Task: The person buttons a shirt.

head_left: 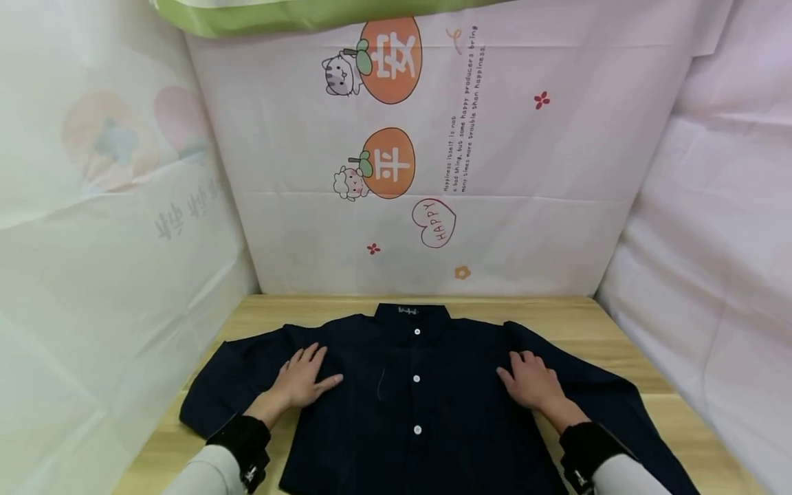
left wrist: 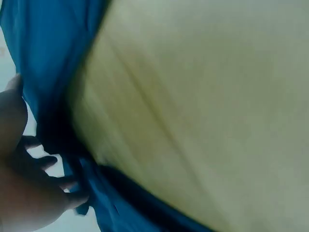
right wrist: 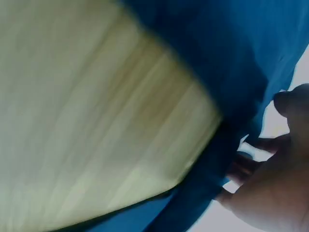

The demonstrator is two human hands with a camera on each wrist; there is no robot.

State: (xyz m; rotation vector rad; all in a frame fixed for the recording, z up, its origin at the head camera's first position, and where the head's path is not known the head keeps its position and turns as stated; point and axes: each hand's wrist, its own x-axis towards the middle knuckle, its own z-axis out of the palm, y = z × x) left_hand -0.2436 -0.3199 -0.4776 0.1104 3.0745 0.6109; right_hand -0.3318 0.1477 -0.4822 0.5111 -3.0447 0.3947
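A dark navy button-up shirt [head_left: 371, 440] lies spread front side up, its collar [head_left: 383, 313] toward the far edge of the table. White buttons [head_left: 416, 379] run down the middle of its front. Fingers spread, my left hand [head_left: 300, 378] rests where the left-side sleeve [head_left: 232, 371] meets the body. My right hand [head_left: 533, 379] lies near the opposite armhole, beside the right-side sleeve [head_left: 594, 378], fingers slightly bent. In the wrist views the cloth looks blue, with the left fingers [left wrist: 67, 182] and the right fingers [right wrist: 245, 164] against it. The shirt's lower end is cut off by the head view's bottom edge.
The light wooden table [head_left: 322, 306] shows around the shirt. Behind it stands a printed white cloth backdrop [head_left: 513, 227], and white cloth walls [head_left: 711, 275] close off both sides. A green-edged cloth [head_left: 278, 20] hangs at the top. Dark bands [head_left: 243, 443] circle both wrists.
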